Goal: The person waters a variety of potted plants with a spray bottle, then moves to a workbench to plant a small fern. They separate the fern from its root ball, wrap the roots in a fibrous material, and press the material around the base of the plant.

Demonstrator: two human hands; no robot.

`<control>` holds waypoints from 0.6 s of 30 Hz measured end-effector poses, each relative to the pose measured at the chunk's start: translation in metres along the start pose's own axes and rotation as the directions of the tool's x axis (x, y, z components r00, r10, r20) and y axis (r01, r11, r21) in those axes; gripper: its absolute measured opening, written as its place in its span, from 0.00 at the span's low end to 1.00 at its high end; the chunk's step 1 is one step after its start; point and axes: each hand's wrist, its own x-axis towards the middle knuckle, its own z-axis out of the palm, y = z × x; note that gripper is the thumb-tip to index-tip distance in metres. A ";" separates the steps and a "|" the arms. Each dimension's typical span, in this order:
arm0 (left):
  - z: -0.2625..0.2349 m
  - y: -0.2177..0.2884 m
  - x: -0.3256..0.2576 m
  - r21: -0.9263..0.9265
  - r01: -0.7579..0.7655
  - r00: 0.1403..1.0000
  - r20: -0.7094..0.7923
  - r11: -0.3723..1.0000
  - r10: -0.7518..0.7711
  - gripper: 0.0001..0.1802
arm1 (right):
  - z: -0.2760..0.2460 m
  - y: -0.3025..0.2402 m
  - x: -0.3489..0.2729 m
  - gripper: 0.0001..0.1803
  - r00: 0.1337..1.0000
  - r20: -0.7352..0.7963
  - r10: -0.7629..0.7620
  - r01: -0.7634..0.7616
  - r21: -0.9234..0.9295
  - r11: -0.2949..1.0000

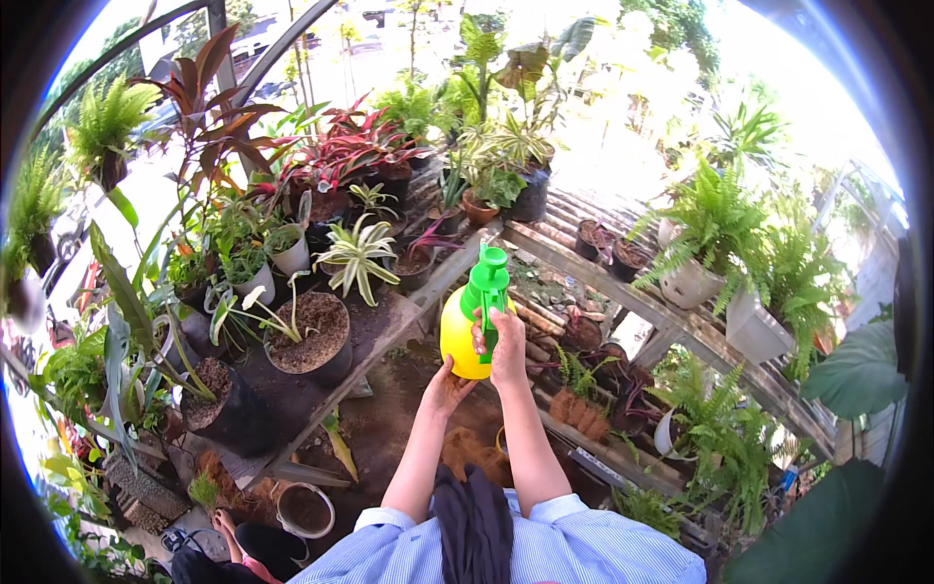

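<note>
A yellow pump spray bottle (pixel 457 336) with a green head and handle is held up in front of me, roughly upright. The fingers of my right hand (pixel 506 346) are wrapped round its green handle. Under the yellow body, on its near left side, my left hand (pixel 448 391) supports it. Closest to the bottle on the left is a black pot (pixel 338 361) of brown soil with a pale-stemmed plant, set on a wooden bench (pixel 389 326).
Potted plants crowd the left bench, including a striped-leaf plant (pixel 360 255) and red-leaved ones (pixel 341 146). A slatted bench (pixel 623 282) with ferns (pixel 715 224) runs along the right. At lower left, another person's hand (pixel 226 526) shows near a round pot (pixel 305 510).
</note>
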 end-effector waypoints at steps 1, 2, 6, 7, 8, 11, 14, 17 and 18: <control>0.005 -0.011 0.001 0.044 0.038 0.999 0.012 0.998 -0.038 0.29 | -0.012 -0.004 -0.007 0.19 0.999 -0.036 -0.029 0.029 0.008 1.000; 0.011 -0.023 0.002 0.089 0.076 0.997 0.024 0.993 -0.079 0.28 | -0.023 -0.009 -0.015 0.19 0.996 -0.073 -0.059 0.060 0.014 0.998; 0.035 -0.075 0.011 0.137 0.206 0.973 0.080 0.969 -0.218 0.28 | -0.060 -0.039 -0.044 0.17 0.965 -0.211 -0.155 0.152 -0.035 0.988; 0.038 -0.086 0.014 0.151 0.251 0.960 0.088 0.956 -0.266 0.27 | -0.070 -0.044 -0.051 0.17 0.958 -0.234 -0.169 0.161 -0.054 0.986; 0.039 -0.098 0.015 0.167 0.294 0.945 0.094 0.941 -0.312 0.27 | -0.079 -0.050 -0.059 0.16 0.949 -0.256 -0.182 0.169 -0.073 0.983; 0.061 -0.143 0.017 0.175 0.403 0.897 0.119 0.898 -0.426 0.27 | -0.111 -0.071 -0.082 0.11 0.906 -0.350 -0.238 0.219 -0.094 0.971; 0.070 -0.171 0.015 0.214 0.482 0.862 0.061 0.850 -0.504 0.29 | -0.130 -0.082 -0.100 0.11 0.853 -0.431 -0.294 0.257 -0.143 0.956; 0.088 -0.196 0.006 0.232 0.549 0.814 0.068 0.803 -0.577 0.31 | -0.144 -0.097 -0.118 0.15 0.813 -0.486 -0.321 0.253 -0.201 0.946; 0.091 -0.200 0.002 0.240 0.553 0.810 0.071 0.798 -0.583 0.31 | -0.146 -0.099 -0.122 0.15 0.804 -0.498 -0.324 0.246 -0.218 0.944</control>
